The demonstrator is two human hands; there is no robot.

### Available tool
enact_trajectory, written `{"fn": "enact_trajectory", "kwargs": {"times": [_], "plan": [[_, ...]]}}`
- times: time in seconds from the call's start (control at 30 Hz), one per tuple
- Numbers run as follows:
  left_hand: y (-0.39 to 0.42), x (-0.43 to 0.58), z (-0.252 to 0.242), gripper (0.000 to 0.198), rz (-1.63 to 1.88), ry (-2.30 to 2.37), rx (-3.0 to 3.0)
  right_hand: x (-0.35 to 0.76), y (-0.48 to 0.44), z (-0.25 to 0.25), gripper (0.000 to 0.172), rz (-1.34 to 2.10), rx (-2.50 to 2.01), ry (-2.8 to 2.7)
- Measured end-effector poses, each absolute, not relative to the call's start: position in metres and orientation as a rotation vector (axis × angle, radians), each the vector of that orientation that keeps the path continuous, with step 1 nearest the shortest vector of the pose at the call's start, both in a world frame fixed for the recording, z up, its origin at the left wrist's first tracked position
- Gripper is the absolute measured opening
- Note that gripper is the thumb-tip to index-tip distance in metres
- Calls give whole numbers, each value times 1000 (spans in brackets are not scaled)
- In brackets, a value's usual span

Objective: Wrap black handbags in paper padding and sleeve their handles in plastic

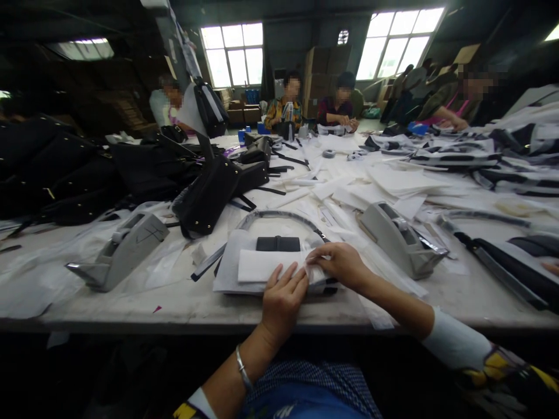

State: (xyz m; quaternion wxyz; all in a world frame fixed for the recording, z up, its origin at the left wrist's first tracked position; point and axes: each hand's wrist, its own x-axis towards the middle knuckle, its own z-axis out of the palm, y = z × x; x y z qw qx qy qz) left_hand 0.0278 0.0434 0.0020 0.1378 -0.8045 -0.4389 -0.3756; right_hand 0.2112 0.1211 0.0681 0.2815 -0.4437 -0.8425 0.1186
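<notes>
A flat black bag part [278, 243] lies near the table's front edge, partly wrapped in white paper [257, 266]. My left hand [282, 299] presses down on the paper's near edge, fingers stretched out flat. My right hand [340, 263] is just to its right, fingers curled in a pinch on the paper's right end over the bag part. A curved grey strap [279, 216] arcs behind the wrapped piece.
Two grey tape dispensers stand on the table, one at the left [120, 251] and one at the right [399, 238]. Black handbags [209, 195] pile up at the left. White paper sheets [393, 183] cover the middle. Several people [286, 102] work at the far side.
</notes>
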Motion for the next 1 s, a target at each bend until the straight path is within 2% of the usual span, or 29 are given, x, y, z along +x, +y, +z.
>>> {"fn": "enact_trajectory", "kwargs": {"times": [0.1,0.33,0.47,0.7,0.83,1.0], "plan": [[44,27,2,24,-1120,-1257,-2333,210,130,61,6,349,-1230,-2254],[44,26,7,25,-1146,-1317,-2340,207,149,63,11,458,-1246,-2420],[44,26,8,35,-1024,-1322,-2344,204,159,66,13,525,-1243,-2441],[45,27,6,39,-910,-1314,-2374,201,155,62,13,494,-1256,-2287],[46,26,7,42,-960,-1284,-2348,250,140,70,11,372,-1354,-2080],[48,24,9,42,-946,-1233,-2346,366,130,100,22,127,-1657,-1712]]}}
